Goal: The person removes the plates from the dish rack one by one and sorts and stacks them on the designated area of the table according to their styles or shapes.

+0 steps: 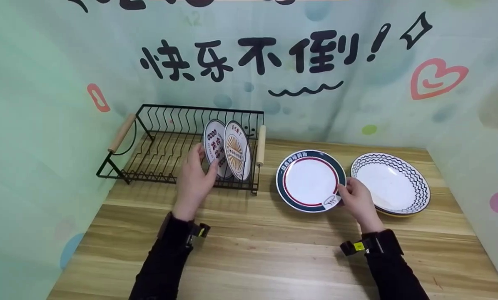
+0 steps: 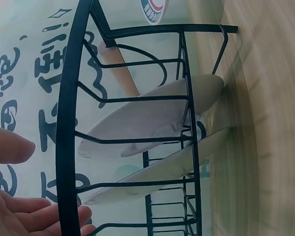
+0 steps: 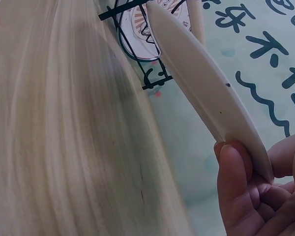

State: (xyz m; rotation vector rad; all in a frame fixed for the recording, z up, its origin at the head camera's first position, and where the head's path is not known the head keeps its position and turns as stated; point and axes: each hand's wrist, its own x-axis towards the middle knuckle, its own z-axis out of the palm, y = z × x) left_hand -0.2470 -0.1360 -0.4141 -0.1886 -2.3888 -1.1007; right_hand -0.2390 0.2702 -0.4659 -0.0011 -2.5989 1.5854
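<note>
My right hand (image 1: 359, 200) pinches the right edge of a white plate (image 1: 309, 181) with a dark blue rim and a thin red ring. The right wrist view shows this plate (image 3: 211, 83) held tilted, thumb on one face and fingers on the other. My left hand (image 1: 195, 179) is at a black wire dish rack (image 1: 165, 177), its fingertips right at the edge of a small printed plate (image 1: 212, 143). In the left wrist view the thumb (image 2: 12, 146) is spread away from the fingers. Beside that plate, a second plate (image 1: 236, 154) with a sunburst print stands upright in the rack.
A deep white bowl (image 1: 388, 187) with a wavy black pattern sits on the wooden table (image 1: 265, 250), right of the held plate. The rack has wooden handles (image 1: 261, 146) at both ends. A printed cloth backdrop (image 1: 249, 91) hangs behind the table.
</note>
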